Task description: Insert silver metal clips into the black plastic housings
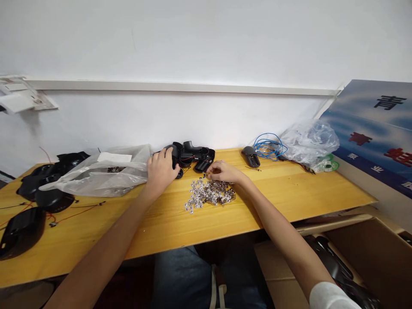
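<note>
right hand (223,171) pinched at small silver metal parts (206,195)

fingertips (208,175) pressed together at the pile's far edge; anything held is too small to tell. left hand (161,171) curled around a black plastic housing (175,154), just beside the pile. open room is left on the wooden bench top (289,193) to the right; a clear plastic bag (96,180) is laid to the left.

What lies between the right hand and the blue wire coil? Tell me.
A black plastic housing piece lies there on the wooden table, seen in the head view.
</note>
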### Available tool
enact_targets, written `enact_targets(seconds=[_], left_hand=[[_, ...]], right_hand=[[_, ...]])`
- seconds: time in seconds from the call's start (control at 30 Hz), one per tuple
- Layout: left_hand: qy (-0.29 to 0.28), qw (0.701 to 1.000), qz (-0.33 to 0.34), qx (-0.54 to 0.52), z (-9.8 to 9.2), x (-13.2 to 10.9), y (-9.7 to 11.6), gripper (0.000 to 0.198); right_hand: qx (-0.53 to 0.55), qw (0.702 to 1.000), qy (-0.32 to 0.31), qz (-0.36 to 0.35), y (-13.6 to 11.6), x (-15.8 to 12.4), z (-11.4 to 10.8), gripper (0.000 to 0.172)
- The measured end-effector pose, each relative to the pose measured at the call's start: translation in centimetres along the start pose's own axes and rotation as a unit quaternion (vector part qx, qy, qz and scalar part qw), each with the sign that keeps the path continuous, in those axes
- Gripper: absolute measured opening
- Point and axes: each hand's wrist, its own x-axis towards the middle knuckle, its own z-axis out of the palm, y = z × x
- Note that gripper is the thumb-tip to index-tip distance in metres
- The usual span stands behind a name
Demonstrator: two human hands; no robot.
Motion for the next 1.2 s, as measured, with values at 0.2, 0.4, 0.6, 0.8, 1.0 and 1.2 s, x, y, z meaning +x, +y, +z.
enact_targets(seconds=[0.2, 0.4, 0.6, 0.8, 1.0, 1.2], left_hand=[[0.004, 0.998, 0.010, -0.060, -0.4, 0.5, -0.7, 0.057], [0.110, 0.972, 0.030, -0.206, 0.3, 1.0, -1.3, 0.041], [0.204, 0.927, -0.006, -0.314, -0.6, 0.3, 0.8, 0.025], [0.165, 0.883, -0.006, -0.439, -0.1, -1.2, 3.5, 0.025], [0.076, 0.843, -0.013, -0.533, 1.2, -1.9, 5.0, 0.036], [-0.030, 0.689, -0.157, -0.707, 1.6, -1.7, 4.8, 0.055]], right_hand=[[0.002, 1.000, 0.010, 0.005, -0.2, 0.4, 1.2, 0.012], [0.015, 0.999, 0.009, 0.038, -0.5, 0.4, 1.1, 0.002], [0.131, 0.988, 0.035, 0.068, -1.5, -0.3, 0.0, 0.016], [0.340, 0.938, 0.070, -0.010, -4.2, -0.3, -0.2, 0.030], [0.437, 0.897, 0.054, 0.025, -5.4, -0.2, 0.5, 0.041], [0.181, 0.972, 0.137, 0.055, -9.3, -1.1, -2.5, 0.018]])
